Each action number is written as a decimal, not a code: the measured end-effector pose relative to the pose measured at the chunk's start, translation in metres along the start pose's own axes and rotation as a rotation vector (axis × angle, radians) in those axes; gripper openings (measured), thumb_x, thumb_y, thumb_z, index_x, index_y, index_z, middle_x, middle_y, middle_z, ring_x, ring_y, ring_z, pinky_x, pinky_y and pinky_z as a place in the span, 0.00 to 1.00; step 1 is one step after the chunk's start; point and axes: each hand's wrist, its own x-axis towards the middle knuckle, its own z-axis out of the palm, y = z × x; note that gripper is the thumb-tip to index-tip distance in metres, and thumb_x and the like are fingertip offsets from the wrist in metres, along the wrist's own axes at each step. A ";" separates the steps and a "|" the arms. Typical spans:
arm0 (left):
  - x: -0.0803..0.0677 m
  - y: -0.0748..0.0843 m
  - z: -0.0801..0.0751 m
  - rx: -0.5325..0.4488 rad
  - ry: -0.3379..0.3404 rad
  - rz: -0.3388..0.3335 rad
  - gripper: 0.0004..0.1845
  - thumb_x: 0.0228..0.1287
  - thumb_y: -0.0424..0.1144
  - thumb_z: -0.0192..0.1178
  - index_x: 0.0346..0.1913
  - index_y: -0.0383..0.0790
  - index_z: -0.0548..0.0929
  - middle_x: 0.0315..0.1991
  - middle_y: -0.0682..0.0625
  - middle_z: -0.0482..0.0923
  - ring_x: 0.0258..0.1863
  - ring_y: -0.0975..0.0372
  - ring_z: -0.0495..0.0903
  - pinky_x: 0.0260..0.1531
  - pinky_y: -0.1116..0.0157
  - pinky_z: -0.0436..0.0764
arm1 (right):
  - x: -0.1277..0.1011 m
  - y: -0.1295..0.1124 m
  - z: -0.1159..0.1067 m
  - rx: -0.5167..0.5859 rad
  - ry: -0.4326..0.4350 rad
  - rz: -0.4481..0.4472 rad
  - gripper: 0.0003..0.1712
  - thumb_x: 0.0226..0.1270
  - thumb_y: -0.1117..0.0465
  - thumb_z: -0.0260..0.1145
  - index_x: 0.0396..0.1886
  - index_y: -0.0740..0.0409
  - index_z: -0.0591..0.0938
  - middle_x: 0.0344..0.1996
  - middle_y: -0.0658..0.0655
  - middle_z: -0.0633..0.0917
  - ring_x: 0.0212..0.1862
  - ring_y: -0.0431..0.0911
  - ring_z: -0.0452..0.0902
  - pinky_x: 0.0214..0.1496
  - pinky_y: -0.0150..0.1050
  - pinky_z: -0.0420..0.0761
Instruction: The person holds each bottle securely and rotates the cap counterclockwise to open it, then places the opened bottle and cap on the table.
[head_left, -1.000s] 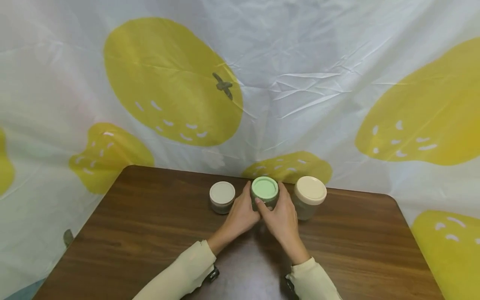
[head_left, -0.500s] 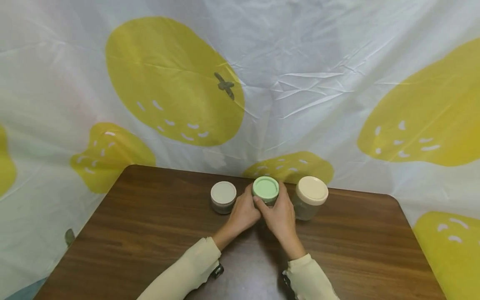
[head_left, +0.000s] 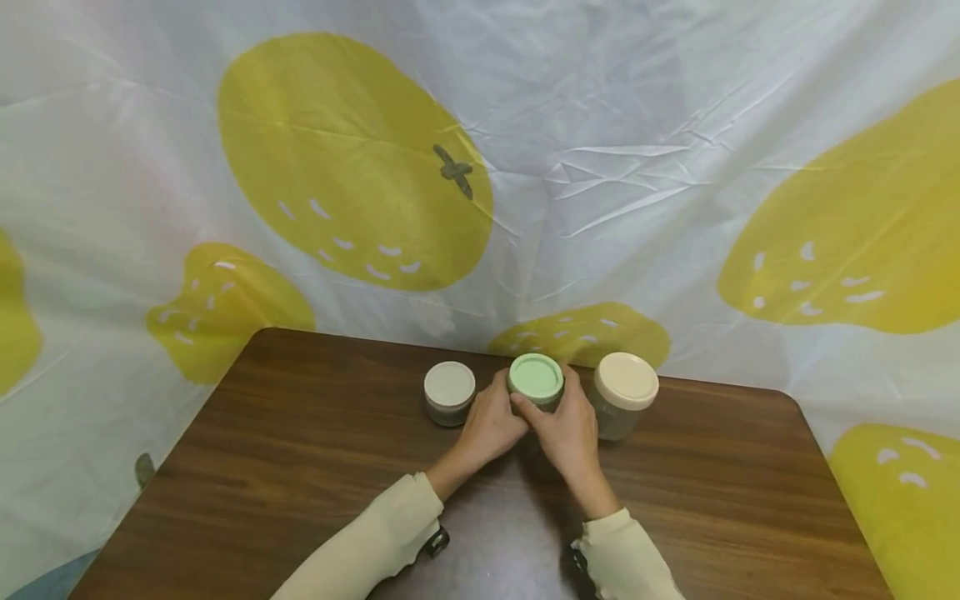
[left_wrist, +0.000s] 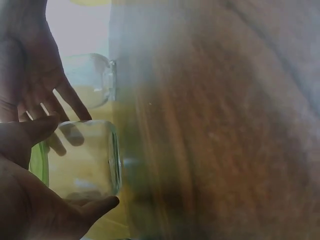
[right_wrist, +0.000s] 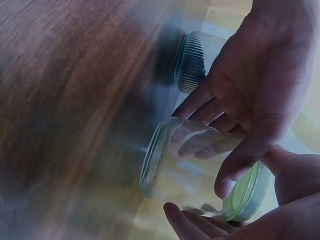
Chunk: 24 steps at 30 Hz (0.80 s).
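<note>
White cloth printed with yellow fruit hangs behind a dark wooden table (head_left: 300,467). From the head view, three jars stand in a row at the far edge. The left hand (head_left: 491,425) and right hand (head_left: 570,429) are clamped together around the middle green-lidded jar (head_left: 536,379), between a grey-lidded jar (head_left: 449,386) and a cream-lidded jar (head_left: 626,382). Left wrist view: fingers wrap the clear glass. Right wrist view: the same grip, blurred.

grey-lidded jar (head_left: 448,393) left, cream-lidded jar (head_left: 624,403) right, near table (head_left: 300,467) open

Both hands (head_left: 534,425) cupped together, fingers curled
</note>
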 end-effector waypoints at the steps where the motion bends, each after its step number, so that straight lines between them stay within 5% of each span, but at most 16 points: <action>1: 0.001 -0.002 0.003 0.011 0.013 0.013 0.34 0.60 0.43 0.67 0.69 0.34 0.74 0.58 0.38 0.87 0.57 0.44 0.87 0.54 0.46 0.85 | 0.000 -0.001 -0.002 0.001 0.003 -0.002 0.52 0.58 0.42 0.82 0.76 0.61 0.70 0.66 0.66 0.83 0.65 0.64 0.81 0.63 0.62 0.79; 8: -0.007 0.002 -0.003 -0.004 0.056 0.076 0.38 0.59 0.48 0.69 0.71 0.36 0.74 0.61 0.40 0.86 0.59 0.46 0.86 0.55 0.46 0.85 | -0.006 -0.010 -0.014 -0.007 0.003 -0.003 0.53 0.56 0.40 0.82 0.74 0.61 0.71 0.65 0.66 0.83 0.65 0.64 0.81 0.64 0.62 0.79; 15: -0.023 0.011 -0.022 -0.110 0.010 0.095 0.44 0.53 0.39 0.74 0.75 0.44 0.71 0.69 0.46 0.80 0.68 0.53 0.81 0.66 0.49 0.81 | -0.017 -0.020 -0.026 -0.004 -0.026 -0.051 0.51 0.58 0.39 0.81 0.74 0.59 0.73 0.66 0.63 0.81 0.67 0.61 0.79 0.66 0.60 0.77; 24: -0.045 0.021 -0.031 -0.100 0.023 0.203 0.50 0.45 0.31 0.72 0.78 0.47 0.69 0.72 0.48 0.78 0.70 0.58 0.79 0.68 0.53 0.81 | -0.046 -0.033 -0.046 0.004 -0.014 -0.065 0.51 0.58 0.38 0.80 0.74 0.57 0.71 0.65 0.60 0.79 0.65 0.59 0.79 0.63 0.60 0.80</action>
